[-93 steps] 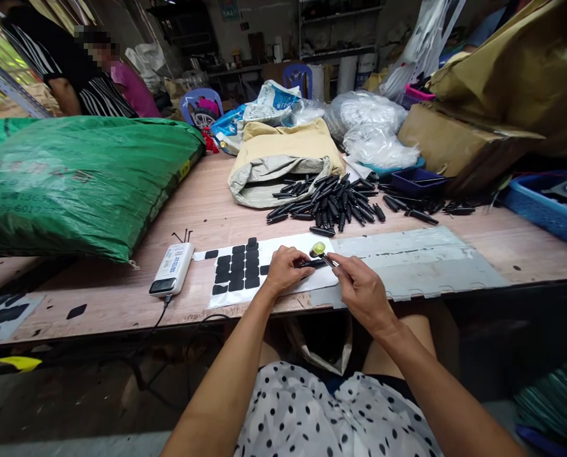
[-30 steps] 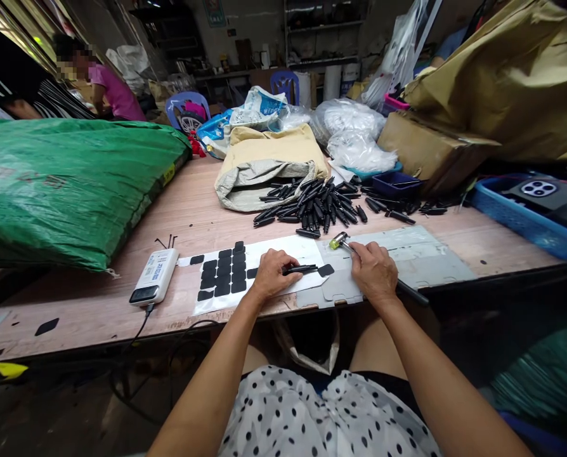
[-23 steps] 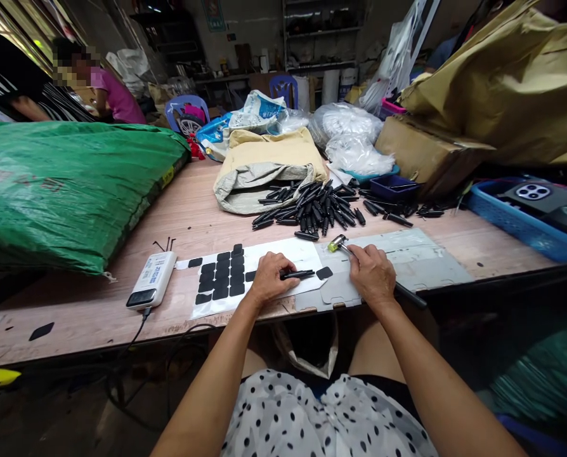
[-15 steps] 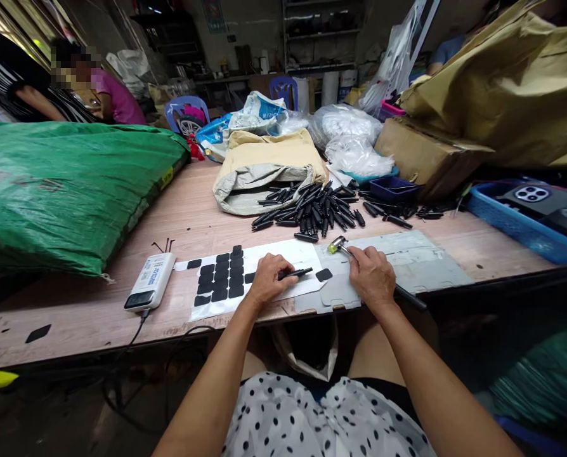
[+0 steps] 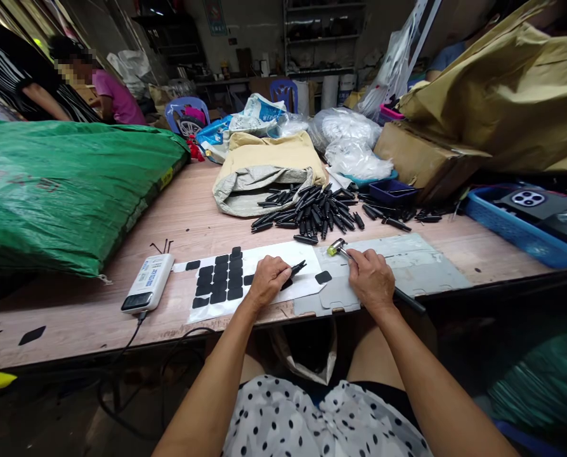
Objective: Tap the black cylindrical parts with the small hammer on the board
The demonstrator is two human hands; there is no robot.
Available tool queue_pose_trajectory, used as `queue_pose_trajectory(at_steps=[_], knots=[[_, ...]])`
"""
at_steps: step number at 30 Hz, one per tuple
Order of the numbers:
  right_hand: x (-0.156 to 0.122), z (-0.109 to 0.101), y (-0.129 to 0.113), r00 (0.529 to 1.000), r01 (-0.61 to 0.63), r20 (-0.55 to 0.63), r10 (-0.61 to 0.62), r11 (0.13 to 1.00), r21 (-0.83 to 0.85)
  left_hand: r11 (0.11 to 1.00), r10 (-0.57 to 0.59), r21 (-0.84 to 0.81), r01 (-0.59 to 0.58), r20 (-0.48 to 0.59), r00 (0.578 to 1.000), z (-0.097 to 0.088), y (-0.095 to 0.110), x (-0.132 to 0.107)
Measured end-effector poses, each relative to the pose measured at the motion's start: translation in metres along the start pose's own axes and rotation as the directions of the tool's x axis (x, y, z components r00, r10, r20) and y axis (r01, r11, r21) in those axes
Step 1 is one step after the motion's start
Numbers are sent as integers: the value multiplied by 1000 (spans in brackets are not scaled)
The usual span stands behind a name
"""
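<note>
Over the white sheet (image 5: 264, 251), my left hand (image 5: 268, 281) is closed on a slim black pen-shaped part (image 5: 298, 268), whose forked tip points right and away from me. My right hand (image 5: 371, 277) grips a small hammer (image 5: 337, 247) with a yellow-green face; its black handle runs out below the palm to the right. The hammer head rests at or just above the grey board (image 5: 402, 254). Rows of black rounded-square pads (image 5: 220, 277) lie on the white sheet, and a single black pad (image 5: 323, 277) lies between my hands.
A heap of black pen-shaped parts (image 5: 321, 212) spills from a beige sack (image 5: 269, 155) ahead. A white power bank (image 5: 148, 284) with a cable and a big green sack (image 5: 74, 190) are left. A blue basket (image 5: 512, 231) stands right. Two people are at the back left.
The black part in my left hand has tilted, its tip swinging up and slightly left. My right hand and the hammer have barely moved.
</note>
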State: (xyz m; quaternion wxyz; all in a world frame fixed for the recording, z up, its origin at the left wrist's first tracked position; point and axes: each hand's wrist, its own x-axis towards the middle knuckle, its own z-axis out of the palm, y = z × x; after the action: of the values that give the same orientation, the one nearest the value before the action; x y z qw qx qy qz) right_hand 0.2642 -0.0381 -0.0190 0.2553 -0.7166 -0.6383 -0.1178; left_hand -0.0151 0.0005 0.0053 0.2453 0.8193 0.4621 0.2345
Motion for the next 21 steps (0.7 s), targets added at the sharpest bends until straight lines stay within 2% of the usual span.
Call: queue_pose_trajectory(at_steps=[11, 13, 15, 16, 17, 18, 19, 21], knots=[[-1, 1, 3, 1000, 23, -11, -24, 999, -33, 999, -11, 51, 10, 19, 1000, -1, 1, 1], [-2, 3, 5, 999, 33, -33, -34, 999, -36, 998, -7, 54, 9, -39, 999, 1, 7, -2], [-2, 5, 7, 998, 41, -54, -43, 998, -41, 998, -9, 66, 22, -194, 981, 2, 16, -10], [-2, 6, 8, 997, 47, -61, -49, 998, -42, 997, -18, 71, 43, -311, 950, 2, 22, -15], [-2, 7, 9, 996, 56, -64, -58, 998, -41, 995, -38, 69, 76, -440, 897, 0, 26, -21], [-2, 7, 9, 995, 65, -67, -67, 997, -38, 992, -68, 50, 117, -567, 821, -2, 30, -28], [-3, 8, 10, 995, 71, -73, -73, 997, -34, 987, -113, 7, 160, -680, 724, -6, 32, -35], [-3, 8, 10, 993, 79, -89, -81, 996, -27, 961, -255, -168, 218, -842, 476, -18, 30, -49]])
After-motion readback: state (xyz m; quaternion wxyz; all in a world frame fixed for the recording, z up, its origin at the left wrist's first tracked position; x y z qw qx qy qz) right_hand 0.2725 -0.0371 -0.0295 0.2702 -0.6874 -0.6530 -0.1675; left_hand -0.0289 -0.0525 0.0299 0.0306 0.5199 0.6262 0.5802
